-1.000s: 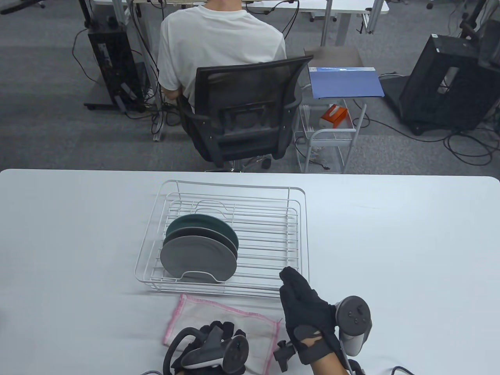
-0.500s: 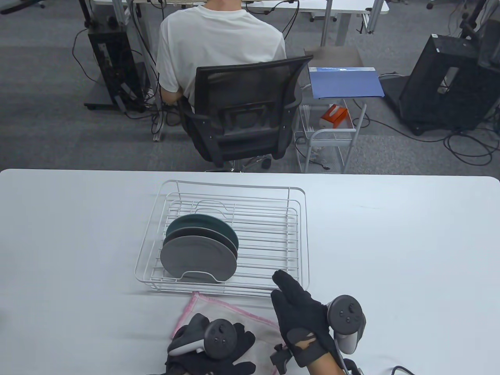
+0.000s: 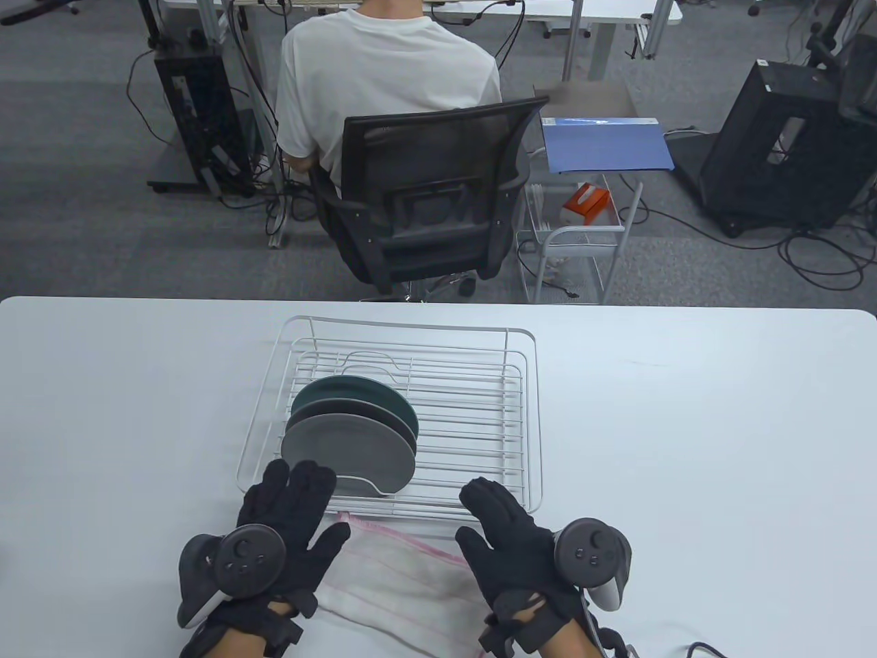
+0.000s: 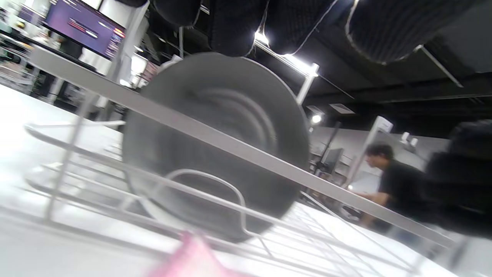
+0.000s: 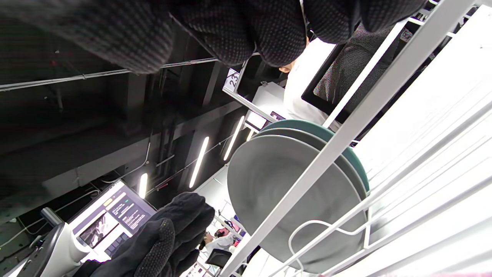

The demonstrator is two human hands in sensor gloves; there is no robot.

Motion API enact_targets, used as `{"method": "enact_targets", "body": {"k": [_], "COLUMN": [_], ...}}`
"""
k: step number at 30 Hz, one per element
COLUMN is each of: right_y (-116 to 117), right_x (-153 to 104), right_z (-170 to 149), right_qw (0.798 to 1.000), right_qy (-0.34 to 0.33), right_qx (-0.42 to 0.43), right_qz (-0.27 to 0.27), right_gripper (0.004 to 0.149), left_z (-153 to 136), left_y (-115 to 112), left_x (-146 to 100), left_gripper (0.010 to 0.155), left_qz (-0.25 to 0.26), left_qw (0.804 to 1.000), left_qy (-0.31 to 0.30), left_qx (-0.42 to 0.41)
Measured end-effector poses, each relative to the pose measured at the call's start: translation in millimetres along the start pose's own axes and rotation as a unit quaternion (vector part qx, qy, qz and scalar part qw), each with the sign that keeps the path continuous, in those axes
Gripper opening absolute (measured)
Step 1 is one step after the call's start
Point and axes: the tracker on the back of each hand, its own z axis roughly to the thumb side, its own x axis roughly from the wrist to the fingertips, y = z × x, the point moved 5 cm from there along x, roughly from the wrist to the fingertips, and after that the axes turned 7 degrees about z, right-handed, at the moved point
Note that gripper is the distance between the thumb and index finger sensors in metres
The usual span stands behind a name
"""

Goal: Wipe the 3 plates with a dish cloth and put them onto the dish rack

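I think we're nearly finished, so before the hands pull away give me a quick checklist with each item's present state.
1. Three plates upright in dish rack: ok.
2. Left hand holds nothing: ok.
3. Right hand holds nothing: ok.
4. Dish cloth flat on table, outside rack: ok.
5. Plates wiped clean: cannot tell.
6. Left fingers clear of the rack's front rail: cannot tell.

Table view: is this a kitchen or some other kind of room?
Probably an office or lab, not a kitchen. Behind the white table a person sits on a mesh office chair at a desk, with computer towers and cables on grey carpet. Only the dish rack looks kitchen-like.
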Motion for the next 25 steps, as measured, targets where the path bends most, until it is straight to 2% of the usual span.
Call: {"method": "enact_targets", "body": {"k": [6, 25], "right_y": [0, -7], "right_x": [1, -1], "right_z": [-1, -2], "right_qw": [1.000, 0.999], "right_qy": [0.003, 0.010], "right_qx": [-0.021, -0.037], "right_qz": [0.011, -0.002], "right_gripper": [0.066, 0.066], "left_z": [-17, -10], "left_y": [-1, -4], "left_x": [3, 3], "left_gripper": [0.069, 0.069], "left_qz": [0.002, -0.006], "left_qw": [0.999, 1.000], "left_qy": [0.032, 0.016], "left_qx": [-0.002, -0.011]}}
